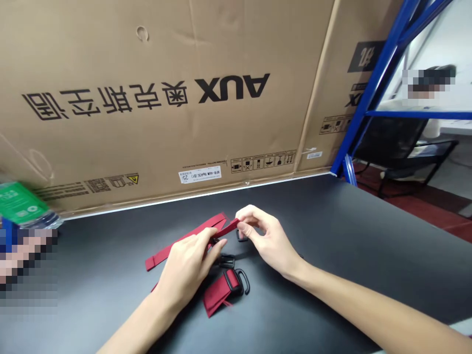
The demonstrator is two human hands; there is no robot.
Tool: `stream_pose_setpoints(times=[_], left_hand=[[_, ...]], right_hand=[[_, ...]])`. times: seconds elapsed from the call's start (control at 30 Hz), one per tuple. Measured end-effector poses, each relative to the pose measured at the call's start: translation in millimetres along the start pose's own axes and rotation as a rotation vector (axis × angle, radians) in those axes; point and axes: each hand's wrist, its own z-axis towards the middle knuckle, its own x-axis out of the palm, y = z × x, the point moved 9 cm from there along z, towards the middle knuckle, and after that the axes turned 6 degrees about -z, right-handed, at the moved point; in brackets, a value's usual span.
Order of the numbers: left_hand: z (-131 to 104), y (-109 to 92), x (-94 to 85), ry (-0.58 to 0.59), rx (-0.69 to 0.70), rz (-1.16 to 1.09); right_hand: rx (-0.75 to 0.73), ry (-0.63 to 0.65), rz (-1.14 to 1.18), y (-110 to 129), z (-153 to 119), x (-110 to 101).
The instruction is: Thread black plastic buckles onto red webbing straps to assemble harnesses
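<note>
Between my two hands a dark red webbing strap (230, 227) is stretched just above the black tabletop. My right hand (263, 236) pinches its end between thumb and fingers. My left hand (190, 263) grips it near a black buckle part that its fingers mostly hide. Behind them lies a longer flat red strap (165, 253). A black plastic buckle (226, 260) rests below my left thumb, and another black buckle (241, 236) sits under my right fingertips. Nearer to me lies a short folded red strap (217, 294) with a black slider and an open black hook (243, 282).
A large cardboard box (165, 132) with upside-down print stands along the table's (350, 236) back edge. At the left edge is a green and clear plastic packet (25, 206). A blue metal frame (363, 108) rises at the right, with a black chair (391, 147) and a person beyond.
</note>
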Motion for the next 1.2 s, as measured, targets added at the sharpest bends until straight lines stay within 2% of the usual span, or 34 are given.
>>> stream_pose_setpoints(times=[0.17, 0.3, 0.43, 0.57, 0.7, 0.83, 0.93, 1.03, 1.2], left_hand=[[-1.0, 14.7, 2.9, 0.059, -0.067, -0.025], [-1.6, 24.0, 8.9, 0.150, -0.083, -0.031], [0.9, 31.9, 7.0, 0.147, -0.143, -0.083], [5.0, 24.9, -1.7, 0.073, -0.093, -0.211], [4.8, 12.6, -14.0, -0.069, 0.002, -0.147], [2.7, 6.2, -19.3, -0.145, 0.041, -0.104], [3.6, 11.8, -21.5, -0.159, -0.035, -0.180], [4.2, 21.6, -22.6, -0.173, -0.154, -0.293], [0.6, 33.8, -25.9, -0.275, -0.282, -0.427]], right_hand=[[0.245, 0.020, 0.415, -21.9, -1.4, 8.6], [0.288, -0.039, 0.490, -22.9, 0.0, 0.9], [0.313, -0.104, 0.549, -25.4, 3.3, -9.6], [0.305, -0.116, 0.641, -26.9, 6.3, -11.5], [0.318, 0.031, 0.623, -29.6, 3.1, 8.2], [0.364, 0.152, 0.489, -33.7, -2.8, 22.2], [0.317, 0.140, 0.412, -27.9, -0.1, 15.5], [0.331, 0.115, 0.403, -27.5, 1.9, 8.7], [0.393, 0.107, 0.605, -29.0, 0.9, 12.3]])
